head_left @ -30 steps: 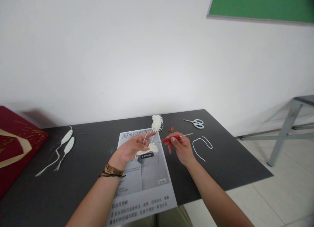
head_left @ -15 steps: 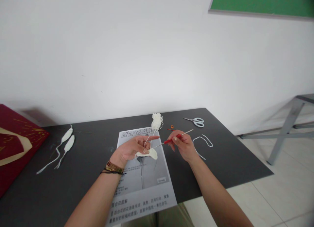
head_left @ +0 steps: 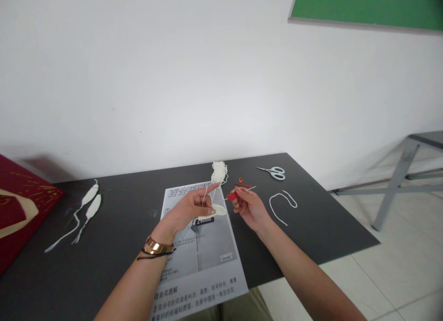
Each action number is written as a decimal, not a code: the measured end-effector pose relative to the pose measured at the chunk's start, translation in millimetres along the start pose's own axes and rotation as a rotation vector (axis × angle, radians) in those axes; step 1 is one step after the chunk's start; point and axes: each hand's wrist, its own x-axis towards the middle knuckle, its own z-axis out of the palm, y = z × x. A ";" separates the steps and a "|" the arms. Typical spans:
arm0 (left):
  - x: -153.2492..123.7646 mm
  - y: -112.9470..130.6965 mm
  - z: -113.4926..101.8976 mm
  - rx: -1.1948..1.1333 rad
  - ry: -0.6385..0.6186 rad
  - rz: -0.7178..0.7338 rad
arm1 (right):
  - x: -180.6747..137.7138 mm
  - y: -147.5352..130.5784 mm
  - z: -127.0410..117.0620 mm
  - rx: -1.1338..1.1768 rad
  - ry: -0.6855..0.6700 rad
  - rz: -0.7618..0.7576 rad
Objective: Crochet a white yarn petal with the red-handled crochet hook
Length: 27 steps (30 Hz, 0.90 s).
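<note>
My left hand (head_left: 194, 205) pinches a white crocheted petal (head_left: 218, 210) between thumb and fingers, its index finger stretched out with white yarn (head_left: 205, 195) over it. In my right hand (head_left: 249, 205) is a crochet hook (head_left: 232, 196) with a red grip, its tip pointing left at the petal's upper edge. Whether the tip is through a stitch is too small to tell. The yarn runs up to a loose white skein (head_left: 219, 171) behind my left hand. Under both the petal and my left hand lies a printed pattern sheet (head_left: 221, 277).
Scissors (head_left: 277, 173), an orange stitch marker (head_left: 241, 179), a thin red stick (head_left: 242, 185) and a cut yarn piece (head_left: 273, 208) lie to the right. Two finished white petals (head_left: 93, 206) with tails lie left, near a dark red bag (head_left: 20, 210). A wall backs the black table (head_left: 121, 247).
The hook and my right hand have come a little left, closer to the petal. The petal is turned to lie more level. The whole view has shifted slightly.
</note>
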 end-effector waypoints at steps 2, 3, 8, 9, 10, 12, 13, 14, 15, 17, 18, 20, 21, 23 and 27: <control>2.4 -1.1 4.2 0.028 0.050 0.042 | 0.9 3.4 1.4 0.015 0.029 0.013; 3.9 -1.9 6.1 0.041 0.075 0.058 | 1.0 4.9 2.4 0.016 0.042 0.012; 11.3 -8.5 10.4 0.100 0.213 0.105 | -0.9 11.8 7.9 -0.034 0.112 -0.095; 12.6 -10.2 10.4 0.111 0.240 0.108 | -1.9 13.2 8.9 -0.055 0.124 -0.133; 13.8 -11.7 10.3 0.121 0.267 0.109 | -3.1 14.6 9.8 -0.080 0.135 -0.172; 15.6 -14.5 10.5 0.132 0.317 0.107 | -6.0 17.6 11.5 -0.140 0.148 -0.254; 16.3 -15.6 10.9 0.133 0.340 0.106 | -7.4 19.0 12.2 -0.173 0.152 -0.292; 16.8 -16.4 11.5 0.130 0.362 0.104 | -8.6 20.4 12.9 -0.207 0.155 -0.328; 17.2 -17.1 12.2 0.125 0.381 0.104 | -9.5 21.8 13.5 -0.240 0.157 -0.360; 17.7 -17.8 13.9 0.111 0.410 0.106 | -10.4 23.9 14.4 -0.295 0.162 -0.411; 17.8 -18.1 14.6 0.103 0.420 0.110 | -10.4 24.6 14.7 -0.318 0.164 -0.431; 17.8 -18.6 15.6 0.082 0.430 0.117 | -10.7 24.9 14.9 -0.362 0.159 -0.466; 17.8 -18.8 15.8 0.068 0.430 0.120 | -11.4 24.4 14.8 -0.387 0.151 -0.487; 17.3 -18.9 15.2 0.021 0.420 0.122 | -14.1 22.3 14.2 -0.446 0.117 -0.534; 15.1 -16.4 8.1 -0.119 0.313 0.072 | -21.1 15.9 11.8 -0.538 0.007 -0.608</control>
